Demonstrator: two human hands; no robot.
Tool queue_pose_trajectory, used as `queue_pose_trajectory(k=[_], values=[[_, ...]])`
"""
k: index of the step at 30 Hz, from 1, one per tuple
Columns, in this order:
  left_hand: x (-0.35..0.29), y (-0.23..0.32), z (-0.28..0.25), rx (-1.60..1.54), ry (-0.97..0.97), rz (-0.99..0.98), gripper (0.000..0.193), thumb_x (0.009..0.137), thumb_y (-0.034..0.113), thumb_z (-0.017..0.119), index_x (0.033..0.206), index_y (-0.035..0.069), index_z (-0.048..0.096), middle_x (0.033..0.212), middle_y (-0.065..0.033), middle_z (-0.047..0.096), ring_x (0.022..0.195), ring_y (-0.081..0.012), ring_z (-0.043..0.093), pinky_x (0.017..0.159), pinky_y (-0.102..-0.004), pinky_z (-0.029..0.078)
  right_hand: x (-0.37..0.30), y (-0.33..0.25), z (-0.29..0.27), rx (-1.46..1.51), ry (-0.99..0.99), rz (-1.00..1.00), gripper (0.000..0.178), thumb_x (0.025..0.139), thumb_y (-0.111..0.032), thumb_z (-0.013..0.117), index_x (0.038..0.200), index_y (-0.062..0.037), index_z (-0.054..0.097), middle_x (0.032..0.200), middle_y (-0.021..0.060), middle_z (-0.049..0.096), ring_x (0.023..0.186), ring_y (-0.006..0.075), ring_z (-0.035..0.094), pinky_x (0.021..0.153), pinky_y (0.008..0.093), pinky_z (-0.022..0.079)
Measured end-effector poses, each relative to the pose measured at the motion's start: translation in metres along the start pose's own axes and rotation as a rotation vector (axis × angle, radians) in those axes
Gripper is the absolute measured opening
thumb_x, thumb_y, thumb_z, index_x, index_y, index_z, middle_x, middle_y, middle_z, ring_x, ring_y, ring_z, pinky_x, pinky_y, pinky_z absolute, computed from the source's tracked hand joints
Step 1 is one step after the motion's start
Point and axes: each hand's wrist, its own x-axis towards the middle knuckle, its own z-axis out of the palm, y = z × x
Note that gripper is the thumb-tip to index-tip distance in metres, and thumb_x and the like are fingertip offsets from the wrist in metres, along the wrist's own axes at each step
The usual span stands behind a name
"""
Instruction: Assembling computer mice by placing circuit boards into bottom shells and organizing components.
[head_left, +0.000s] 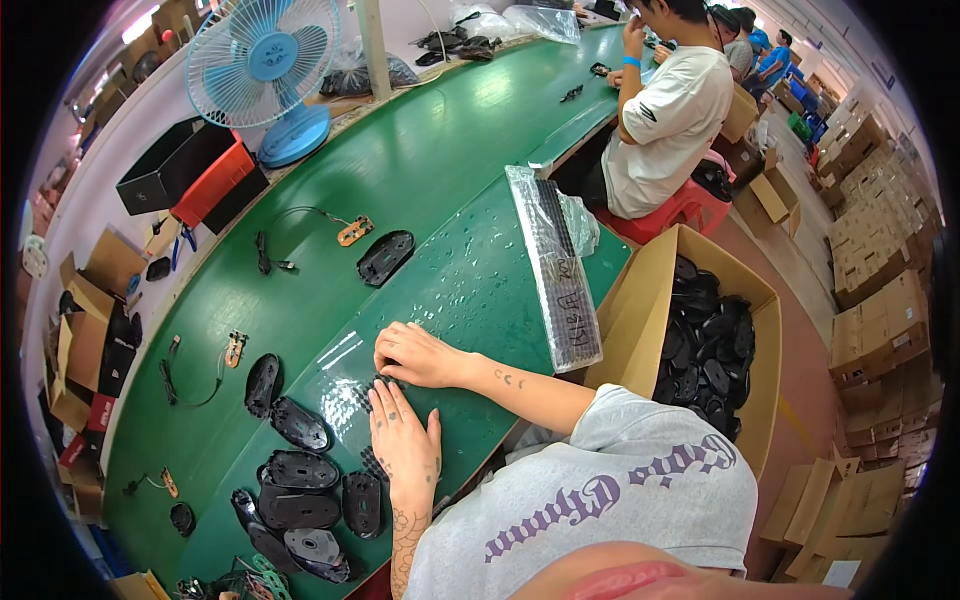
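Note:
On the green work surface lies a clear, shiny sheet with rows of small black pads. My left hand rests flat on it, fingers stretched out. Just beyond it, my right hand has its fingers curled down at the sheet's edge; what they pinch, if anything, is hidden. Nearest to my left hand is a black mouse shell. Several more black shell parts are piled beside it, and two others, a shell and a narrower one, lie farther off.
A long plastic-wrapped pack lies by my right arm. An open carton of black parts stands beside me. Circuit boards with cables and a lone shell lie across the bench. A blue fan stands behind; a co-worker sits farther along.

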Motion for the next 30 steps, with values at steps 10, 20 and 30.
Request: queue_pose_trajectory(k=[10, 20, 30], values=[[0.0, -0.005, 0.004, -0.003, 0.065, -0.009, 0.072, 0.087, 0.031, 0.067, 0.139, -0.011, 0.042, 0.146, -0.0291, 0.042, 0.137, -0.0408, 0.041, 0.111, -0.0434, 0.036, 0.01, 0.002, 0.009, 0.252, 0.111, -0.032, 0.011, 0.084, -0.005, 0.066, 0.091, -0.0086, 0.058, 0.114, 0.0086, 0.06, 0.104, 0.0253, 0.054, 0.095, 0.037, 0.043], [-0.001, -0.002, 0.008, -0.07, 0.086, -0.056, 0.074, 0.087, 0.035, 0.066, 0.14, -0.011, 0.043, 0.147, -0.0298, 0.041, 0.142, -0.0398, 0.035, 0.115, -0.0452, 0.031, 0.006, -0.002, 0.011, 0.115, -0.096, -0.052, 0.011, 0.088, -0.005, 0.062, 0.096, -0.0043, 0.055, 0.141, 0.0107, 0.055, 0.139, 0.0312, 0.044, 0.111, 0.041, 0.037], [-0.012, -0.02, -0.043, -0.221, 0.101, -0.024, 0.056, 0.09, 0.028, 0.064, 0.139, 0.003, 0.052, 0.15, -0.0203, 0.044, 0.142, -0.0402, 0.036, 0.116, -0.0464, 0.03, 0.016, -0.016, 0.008, 0.132, 0.022, -0.059, 0.011, 0.088, -0.001, 0.06, 0.097, -0.0041, 0.054, 0.131, 0.0109, 0.06, 0.129, 0.0301, 0.051, 0.105, 0.038, 0.041]])
